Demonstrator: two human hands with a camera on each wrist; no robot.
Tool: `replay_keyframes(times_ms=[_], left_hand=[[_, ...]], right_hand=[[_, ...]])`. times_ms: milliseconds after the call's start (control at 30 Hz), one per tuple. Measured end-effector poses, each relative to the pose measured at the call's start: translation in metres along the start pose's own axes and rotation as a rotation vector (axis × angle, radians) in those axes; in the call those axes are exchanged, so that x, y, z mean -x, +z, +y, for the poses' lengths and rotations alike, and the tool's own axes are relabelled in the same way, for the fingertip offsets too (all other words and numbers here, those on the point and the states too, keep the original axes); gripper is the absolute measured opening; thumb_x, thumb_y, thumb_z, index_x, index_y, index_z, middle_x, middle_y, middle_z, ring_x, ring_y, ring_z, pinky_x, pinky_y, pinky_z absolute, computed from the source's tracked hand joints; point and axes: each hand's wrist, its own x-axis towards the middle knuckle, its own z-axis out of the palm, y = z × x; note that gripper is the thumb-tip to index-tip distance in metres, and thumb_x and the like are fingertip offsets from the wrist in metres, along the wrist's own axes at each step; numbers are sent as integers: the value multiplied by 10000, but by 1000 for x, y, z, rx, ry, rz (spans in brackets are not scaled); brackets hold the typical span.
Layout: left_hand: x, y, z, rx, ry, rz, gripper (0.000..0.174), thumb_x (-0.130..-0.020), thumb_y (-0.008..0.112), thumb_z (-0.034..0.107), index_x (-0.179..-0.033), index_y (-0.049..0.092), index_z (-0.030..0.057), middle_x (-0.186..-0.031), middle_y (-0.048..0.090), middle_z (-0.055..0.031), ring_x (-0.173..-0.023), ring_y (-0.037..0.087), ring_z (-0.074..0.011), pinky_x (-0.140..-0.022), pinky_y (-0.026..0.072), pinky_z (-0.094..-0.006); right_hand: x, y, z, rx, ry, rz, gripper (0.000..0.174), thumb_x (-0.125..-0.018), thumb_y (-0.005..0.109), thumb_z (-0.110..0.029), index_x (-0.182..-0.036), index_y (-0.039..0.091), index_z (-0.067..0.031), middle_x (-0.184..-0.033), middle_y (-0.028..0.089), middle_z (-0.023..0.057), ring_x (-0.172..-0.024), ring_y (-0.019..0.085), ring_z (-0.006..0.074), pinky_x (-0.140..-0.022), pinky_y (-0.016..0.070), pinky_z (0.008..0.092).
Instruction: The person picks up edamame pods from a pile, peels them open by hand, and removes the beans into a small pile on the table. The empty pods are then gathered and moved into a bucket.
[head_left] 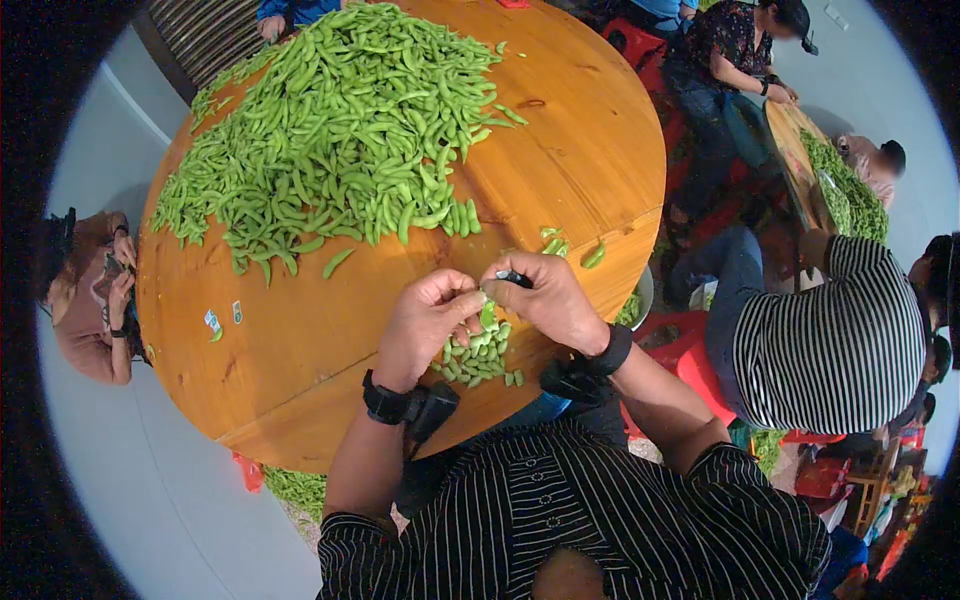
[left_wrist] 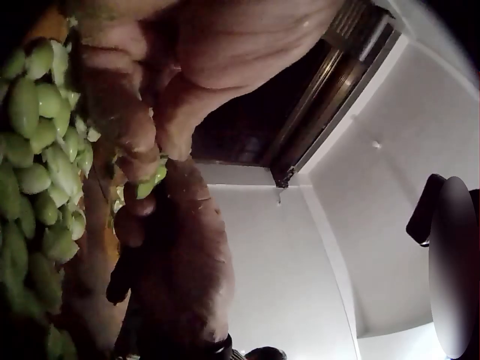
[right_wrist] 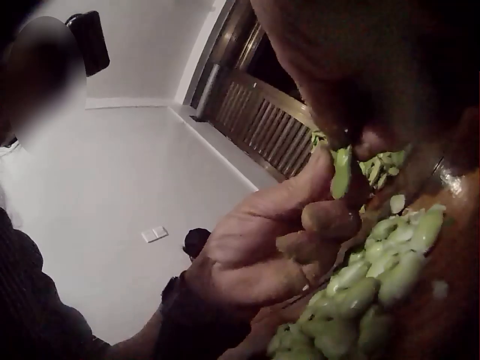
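In front of my chest both hands meet over the wooden table (head_left: 330,400). My left hand (head_left: 432,318) pinches a green bean pod (head_left: 488,316) between thumb and fingers; in the right wrist view the pod (right_wrist: 341,172) points downward from the fingertips. My right hand (head_left: 548,302) has its fingertips at the pod's upper end. Its curled fingers also grip a small black object (head_left: 514,278), whose kind I cannot tell. Just below the hands lies a pile of shelled green beans (head_left: 478,362), seen close up as plump beans (left_wrist: 45,105) in the left wrist view.
A large heap of unshelled pods (head_left: 340,140) covers the table's far left. A few pods or husks (head_left: 594,254) lie right of my hands. Small paper scraps (head_left: 213,322) rest at left. People sit around, one in a striped shirt (head_left: 830,345) close on the right, by a red stool (head_left: 690,360).
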Motion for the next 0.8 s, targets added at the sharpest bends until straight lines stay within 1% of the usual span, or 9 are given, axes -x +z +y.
replay_keyframes(times_ms=[67, 200, 267, 400, 467, 567, 700, 767, 800], left_hand=[[2, 5, 3, -6, 35, 21, 79, -912, 598, 99, -923, 563, 29, -758, 591, -8, -635, 583, -71, -524, 474, -199], [1, 6, -3, 13, 120, 48, 68, -903, 603, 69, -927, 548, 37, -773, 592, -12, -643, 577, -66, -530, 471, -199], [1, 6, -4, 11, 119, 56, 65, -903, 603, 70, -921, 551, 36, -763, 591, -12, -636, 574, -64, -531, 471, -199], [-1, 6, -9, -14, 99, 75, 58, -887, 612, 58, -912, 563, 38, -752, 597, -12, -612, 575, -82, -533, 462, -213], [1, 8, -10, -46, 114, 88, 50, -884, 611, 49, -903, 567, 34, -742, 598, -13, -601, 566, -80, -533, 462, -214], [1, 11, -11, -83, 119, 104, 38, -881, 608, 35, -897, 575, 28, -728, 602, -17, -582, 551, -74, -531, 462, -215], [3, 13, -9, -65, 130, 97, 39, -881, 609, 37, -912, 588, 26, -724, 606, -20, -578, 546, -69, -529, 462, -215], [3, 11, -10, -29, 121, 78, 45, -881, 610, 42, -919, 592, 27, -722, 606, -20, -580, 548, -69, -533, 462, -213], [2, 10, -9, 5, 113, 55, 52, -880, 611, 47, -926, 595, 27, -720, 606, -20, -582, 550, -69, -536, 463, -211]], right_hand=[[1, -1, -7, -93, 176, -4, 107, -890, 611, -103, -882, 649, -3, -708, 597, -17, -650, 522, 47, -578, 449, 226], [-1, -3, 4, -161, 155, -31, 125, -894, 628, -137, -888, 651, -14, -691, 587, -25, -617, 514, 37, -536, 428, 206], [-2, -4, 6, -177, 213, -72, 170, -898, 644, -179, -935, 654, -13, -717, 588, -33, -594, 508, 18, -511, 420, 184], [-2, -4, -1, -179, 244, -64, 167, -894, 643, -170, -927, 647, -6, -713, 587, -30, -596, 513, 18, -511, 422, 183], [-3, -4, -4, -171, 256, -62, 139, -877, 632, -158, -866, 641, -20, -669, 579, -23, -550, 506, 36, -476, 411, 196], [-5, -4, 2, -198, 249, -73, 104, -872, 615, -128, -865, 620, -24, -686, 579, -21, -536, 501, 34, -465, 408, 197], [-9, -3, -3, -172, 225, -72, 68, -853, 622, -87, -863, 593, -27, -729, 576, -21, -596, 508, 40, -524, 427, 203], [-10, -2, -5, -82, 109, -55, 102, -827, 633, -48, -907, 573, -27, -776, 559, -23, -687, 503, 51, -608, 438, 219], [-11, 0, 1, -80, 109, -60, 102, -827, 633, -48, -907, 573, -27, -776, 559, -23, -687, 503, 51, -608, 438, 219]])
